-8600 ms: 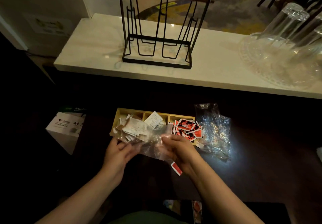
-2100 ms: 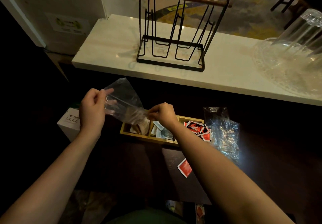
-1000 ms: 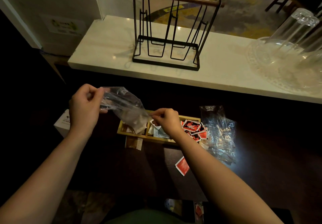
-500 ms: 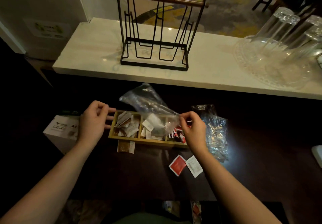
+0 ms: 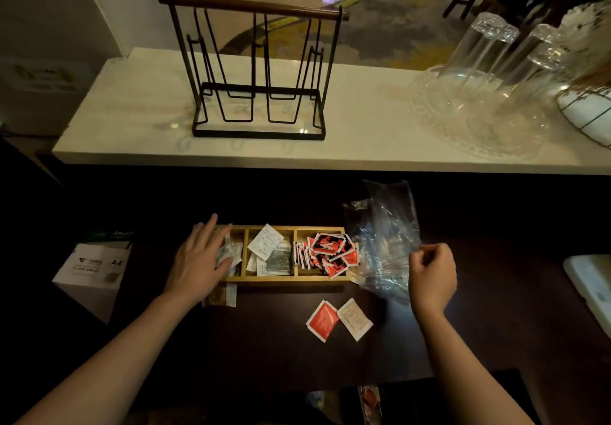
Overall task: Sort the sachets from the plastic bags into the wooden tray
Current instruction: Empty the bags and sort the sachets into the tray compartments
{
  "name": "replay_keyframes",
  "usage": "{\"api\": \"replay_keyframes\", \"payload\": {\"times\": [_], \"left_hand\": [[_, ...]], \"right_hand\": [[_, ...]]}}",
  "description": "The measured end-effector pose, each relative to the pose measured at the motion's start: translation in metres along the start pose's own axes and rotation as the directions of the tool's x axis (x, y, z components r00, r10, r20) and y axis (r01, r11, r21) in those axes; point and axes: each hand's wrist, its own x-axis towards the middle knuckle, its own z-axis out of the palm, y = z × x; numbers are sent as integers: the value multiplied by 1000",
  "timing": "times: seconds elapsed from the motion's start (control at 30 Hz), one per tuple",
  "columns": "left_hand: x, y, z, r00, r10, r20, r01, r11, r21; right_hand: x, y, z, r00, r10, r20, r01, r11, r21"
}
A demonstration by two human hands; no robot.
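Observation:
A three-compartment wooden tray (image 5: 291, 280) sits on the dark table. Pale sachets fill its left part, white and grey sachets (image 5: 269, 249) the middle, red sachets (image 5: 327, 251) the right. My left hand (image 5: 198, 261) lies flat, fingers spread, over the left compartment's sachets. Clear plastic bags (image 5: 385, 236) lie crumpled right of the tray, and my right hand (image 5: 431, 274) pinches the edge of one. On the table in front of the tray lie a loose red sachet (image 5: 322, 320), a white one (image 5: 355, 319) and a brownish one (image 5: 221, 295).
A white counter (image 5: 330, 147) rises behind the table, carrying a black wire rack (image 5: 258, 71), a glass dish with upturned glasses (image 5: 479, 94) and a white bowl (image 5: 585, 114). A box of A4 paper (image 5: 92, 272) stands at the left. A white object (image 5: 591, 289) lies at the right edge.
The bag held over the tray has emptied and my right hand has carried it right onto the other bags. My left hand let go of it and dropped onto the tray's left compartment.

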Motion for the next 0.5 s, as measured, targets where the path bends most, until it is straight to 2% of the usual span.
{"api": "replay_keyframes", "payload": {"times": [0.1,0.27,0.5], "left_hand": [[8,-3,6,998,-14,63,14,1000,-1],[10,-10,20,992,65,106,-81,985,155],[4,-9,25,992,102,71,-120,941,317]], "right_hand": [[4,14,7,998,-10,68,18,992,-122],[9,21,20,973,6,232,60,959,-277],[11,5,24,972,50,230,49,911,-409]]}}
